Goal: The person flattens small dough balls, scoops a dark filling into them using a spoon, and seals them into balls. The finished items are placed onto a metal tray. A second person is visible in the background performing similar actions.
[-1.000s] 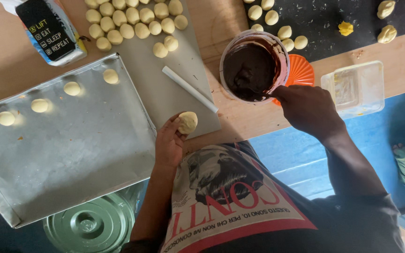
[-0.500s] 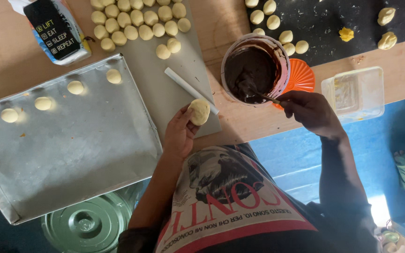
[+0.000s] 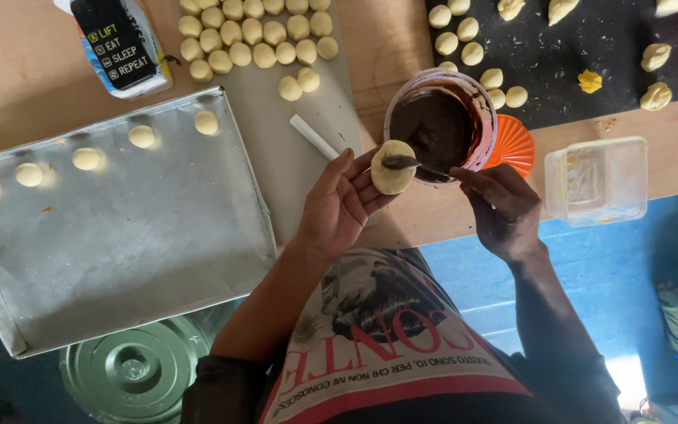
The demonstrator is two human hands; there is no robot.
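Baking kitchen: wooden table (image 3: 402, 47), foil-lined tray (image 3: 135, 235) at left, dough balls (image 3: 253, 35) at top, chocolate tub (image 3: 441, 126) at centre, metal lid (image 3: 131, 373) lower left

The spoon (image 3: 410, 164) handle was hidden inside the right hand's (image 3: 504, 208) grip. The round metal lid (image 3: 131, 369) lay half under the tray (image 3: 119, 259). The carton (image 3: 119, 43) was cut off at the top edge.
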